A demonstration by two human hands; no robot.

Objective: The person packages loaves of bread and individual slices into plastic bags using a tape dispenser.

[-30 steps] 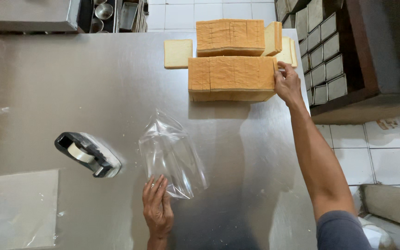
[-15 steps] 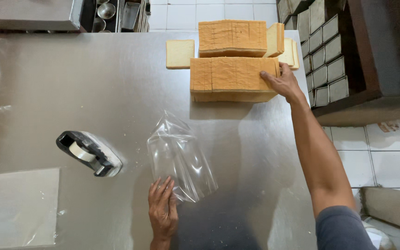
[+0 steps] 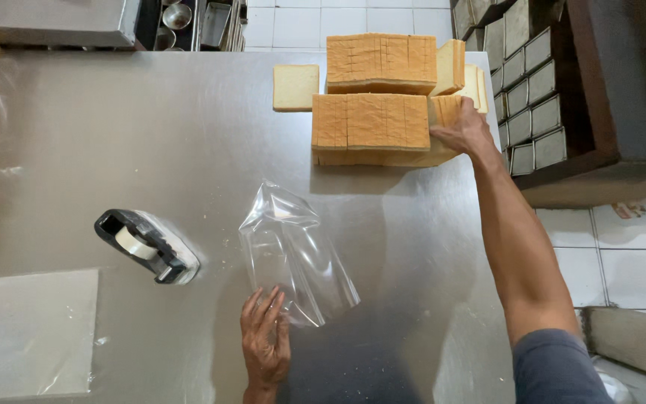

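Left hand (image 3: 265, 343), fingers spread flat, pins the near edge of the clear bag (image 3: 293, 254) right of the dispenser (image 3: 146, 245); right hand (image 3: 463, 129) grips the loaf (image 3: 371, 127) end beyond, bare table (image 3: 114, 135) between.

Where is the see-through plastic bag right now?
In the head view, the clear plastic bag lies on the steel table, low in the middle, under the left hand, right of the tape dispenser.

Clear plastic bag (image 3: 293, 254) lying crumpled mid-table, sliced tan bread loaf (image 3: 371, 127) at far edge
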